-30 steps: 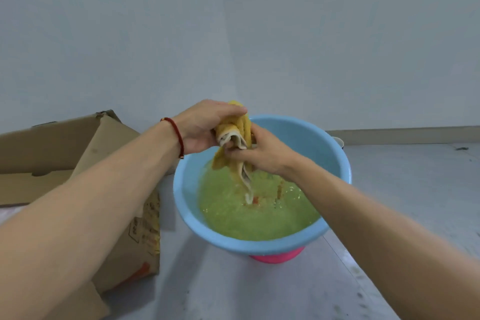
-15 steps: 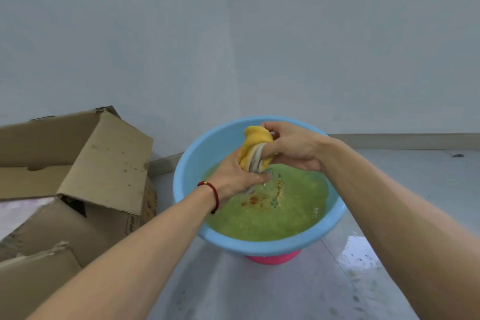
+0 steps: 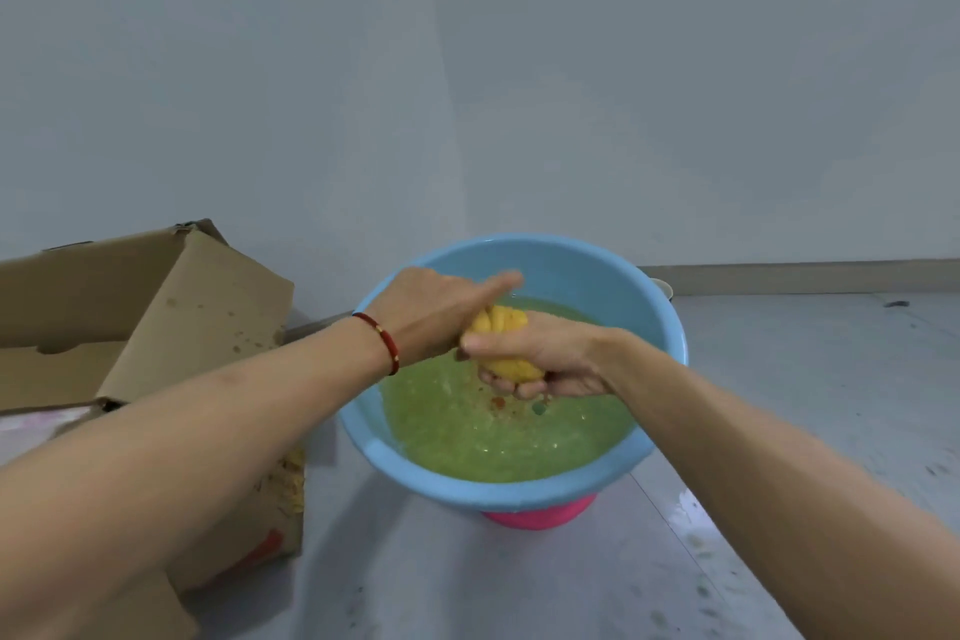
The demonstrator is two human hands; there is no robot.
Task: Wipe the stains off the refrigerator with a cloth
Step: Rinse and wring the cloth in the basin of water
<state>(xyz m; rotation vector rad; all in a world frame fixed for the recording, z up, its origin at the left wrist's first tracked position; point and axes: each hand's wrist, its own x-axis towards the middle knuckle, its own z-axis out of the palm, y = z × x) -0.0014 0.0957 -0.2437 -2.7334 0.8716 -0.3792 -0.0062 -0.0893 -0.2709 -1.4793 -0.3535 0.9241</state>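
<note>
A bunched yellow cloth (image 3: 503, 323) is squeezed between both my hands above a blue basin (image 3: 524, 493) filled with green water. My left hand (image 3: 431, 311), with a red bracelet at the wrist, grips the cloth's upper part from the left, thumb stretched out over it. My right hand (image 3: 553, 361) grips the lower part, with its fingers curled underneath. Reddish specks float on the water below the cloth. No refrigerator is in view.
The basin stands on a pink base (image 3: 540, 518) on a grey floor in a corner of pale walls. An open cardboard box (image 3: 156, 312) stands at the left, close to the basin. A wet patch (image 3: 691, 509) lies on the floor at the right.
My hands have twisted round the cloth: the left hand moved from below up to the left side, the right hand dropped lower, and the cloth is bunched tighter, close to the water.
</note>
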